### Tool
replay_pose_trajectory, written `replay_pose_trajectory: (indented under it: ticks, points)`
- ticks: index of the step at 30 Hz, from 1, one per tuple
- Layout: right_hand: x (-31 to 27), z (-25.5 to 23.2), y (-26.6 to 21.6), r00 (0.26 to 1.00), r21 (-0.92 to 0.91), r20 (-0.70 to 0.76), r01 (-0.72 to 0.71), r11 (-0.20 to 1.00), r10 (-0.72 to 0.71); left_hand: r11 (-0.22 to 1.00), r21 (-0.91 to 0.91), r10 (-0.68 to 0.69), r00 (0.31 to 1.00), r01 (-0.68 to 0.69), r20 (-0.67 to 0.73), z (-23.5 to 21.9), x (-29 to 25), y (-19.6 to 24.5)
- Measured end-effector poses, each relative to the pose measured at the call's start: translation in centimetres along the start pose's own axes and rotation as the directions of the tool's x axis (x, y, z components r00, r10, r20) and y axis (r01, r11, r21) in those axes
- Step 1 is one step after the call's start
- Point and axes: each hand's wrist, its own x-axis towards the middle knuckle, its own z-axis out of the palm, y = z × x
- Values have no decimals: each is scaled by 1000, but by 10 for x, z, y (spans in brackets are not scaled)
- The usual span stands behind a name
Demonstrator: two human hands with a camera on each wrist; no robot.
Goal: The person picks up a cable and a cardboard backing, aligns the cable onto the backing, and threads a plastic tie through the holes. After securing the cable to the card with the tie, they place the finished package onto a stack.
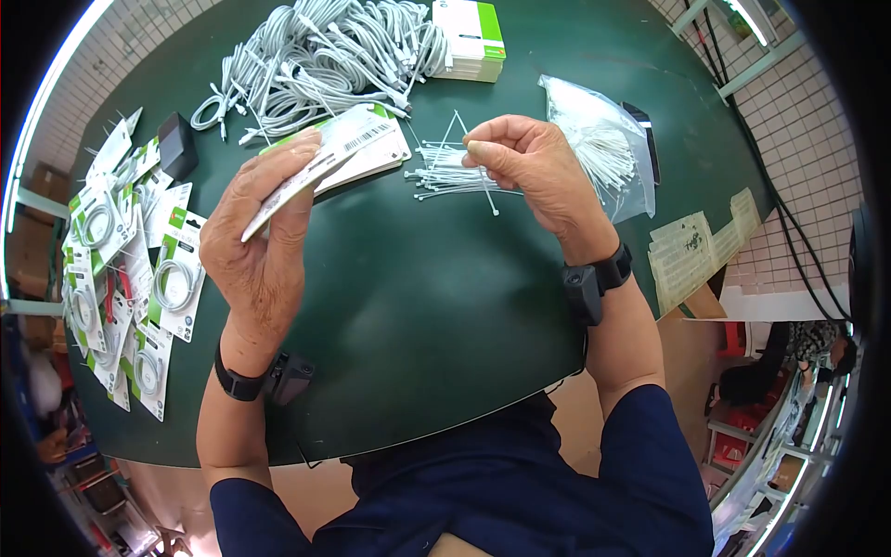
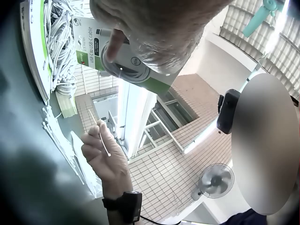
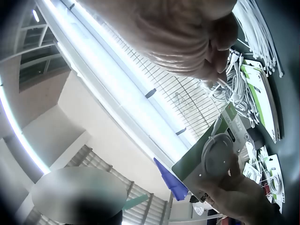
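Note:
My left hand (image 1: 290, 182) grips a white and green cable package (image 1: 320, 160) by its edge and holds it tilted above the green table (image 1: 418, 306). The left wrist view shows that package (image 2: 133, 70) with a coiled white cable in its blister. My right hand (image 1: 478, 153) pinches a single white cable tie (image 1: 488, 193) just above a loose heap of ties (image 1: 441, 174). The same right hand (image 2: 104, 152) and tie (image 2: 96, 123) appear in the left wrist view. In the right wrist view the package (image 3: 218, 152) shows in the left hand (image 3: 236, 199).
A tangle of white cables (image 1: 325, 56) lies at the back, beside stacked boxes (image 1: 475, 39). A clear bag of ties (image 1: 603, 153) lies to the right. Several packaged cables (image 1: 139, 269) and a black adapter (image 1: 176, 144) crowd the left edge. More cards (image 1: 376, 156) lie under the package.

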Motion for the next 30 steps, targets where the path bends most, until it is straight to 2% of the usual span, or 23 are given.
replay_pose_trajectory:
  ticks: [2, 3, 6, 8, 12, 15, 16, 19, 20, 23, 30]
  points:
    - [0, 1, 1, 1000, 4, 1, 8, 1000, -8, 994, 88, 61, 997, -64, 36, 1, -1, -2]
    - [0, 1, 1, 1000, 6, 3, 12, 1000, -13, 994, 88, 59, 998, -62, 36, 2, -1, -4]
    - [-2, 2, 0, 999, 11, 16, 31, 999, -31, 963, 179, 179, 975, -201, 131, 4, -2, -12]
    - [-3, 3, -1, 999, 9, 25, 46, 999, -46, 954, 190, 208, 968, -232, 137, 7, -4, -15]
    - [-4, 11, -7, 985, -9, 54, 165, 986, -164, 918, 223, 300, 941, -329, 155, 12, -4, -20]
    - [-13, 25, -12, 946, -29, -41, 319, 947, -320, 890, 256, 345, 925, -377, 161, 10, -5, -24]
    - [-16, 27, -13, 944, -25, -19, 328, 945, -328, 892, 248, 346, 923, -379, 166, 10, -5, -25]
    - [-24, 27, -12, 862, -104, 19, 505, 857, -506, 902, 236, 331, 929, -362, 164, 10, -9, -26]
    - [-27, 30, -12, 865, -102, 35, 501, 859, -500, 903, 225, 333, 927, -367, 175, 10, -10, -26]
    - [-32, 38, -14, 644, -301, 116, 748, 591, -756, 905, 203, 337, 922, -373, 191, 9, -10, -27]
    - [-41, 63, -13, 562, -256, 203, 821, 510, -802, 886, 205, 368, 899, -417, 238, 7, -10, -24]
